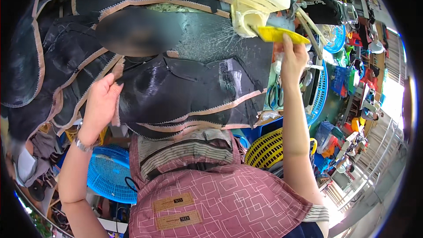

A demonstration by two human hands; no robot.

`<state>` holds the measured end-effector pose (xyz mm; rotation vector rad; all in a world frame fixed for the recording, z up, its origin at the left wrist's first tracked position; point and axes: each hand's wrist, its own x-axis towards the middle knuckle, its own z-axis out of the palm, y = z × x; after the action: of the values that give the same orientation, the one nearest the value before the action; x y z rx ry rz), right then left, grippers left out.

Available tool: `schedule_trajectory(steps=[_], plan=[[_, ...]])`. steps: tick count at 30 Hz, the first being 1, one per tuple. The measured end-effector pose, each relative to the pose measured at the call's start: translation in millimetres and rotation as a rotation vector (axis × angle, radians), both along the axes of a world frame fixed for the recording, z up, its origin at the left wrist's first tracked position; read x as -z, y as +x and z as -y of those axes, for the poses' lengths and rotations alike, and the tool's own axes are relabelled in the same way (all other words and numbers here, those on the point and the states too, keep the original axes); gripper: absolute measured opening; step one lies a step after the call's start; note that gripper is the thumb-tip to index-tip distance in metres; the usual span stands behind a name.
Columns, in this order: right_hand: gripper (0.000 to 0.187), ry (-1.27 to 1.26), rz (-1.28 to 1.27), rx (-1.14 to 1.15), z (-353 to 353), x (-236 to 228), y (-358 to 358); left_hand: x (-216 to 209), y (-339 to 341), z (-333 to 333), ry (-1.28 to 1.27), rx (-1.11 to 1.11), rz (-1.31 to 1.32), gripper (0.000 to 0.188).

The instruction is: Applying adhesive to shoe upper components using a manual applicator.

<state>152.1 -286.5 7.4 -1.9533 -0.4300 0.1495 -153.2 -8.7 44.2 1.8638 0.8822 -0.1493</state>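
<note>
My left hand (103,99) pinches the tan-edged left end of a black sheet-material piece (176,94) with zigzag stitching along its border. The piece lies on the worktable near my body, with whitish smears on its surface. My right hand (294,59) is closed around a flat yellow handle (282,35). The handle's thin, dark far end reaches the mouth of a cream plastic container (260,0) crusted with dried residue. Whatever is on that end is hidden inside the mouth.
More black tan-edged pieces (66,44) lie to the left and at the back. Stringy whitish residue marks the tabletop (207,33). Scissors (274,94) lie right of the piece. A yellow basket (266,147) and a blue basket (108,176) stand below the table edge.
</note>
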Motion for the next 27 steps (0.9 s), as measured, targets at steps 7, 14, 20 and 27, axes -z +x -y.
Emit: schedule_trajectory(steps=[7, 14, 20, 27], plan=[[0.013, 0.277, -0.185, 0.075, 4.4, 49.6, 47.1, 15.4, -22.9, -14.5, -0.053, -0.070, 0.141, 0.016], [0.018, 0.170, -0.654, -0.657, -52.4, 6.1, -111.6, 42.8, 8.1, -22.4, 0.074, 0.111, 0.343, 0.024], [0.039, 0.089, 0.473, -1.124, -114.0, 11.1, -181.0, 53.3, 19.7, -29.0, -0.138, 0.177, 0.347, 0.024], [0.025, -0.054, 0.093, -1.348, -117.3, -7.6, -161.9, 63.3, 21.2, -35.7, 0.092, 0.263, 0.399, 0.022]])
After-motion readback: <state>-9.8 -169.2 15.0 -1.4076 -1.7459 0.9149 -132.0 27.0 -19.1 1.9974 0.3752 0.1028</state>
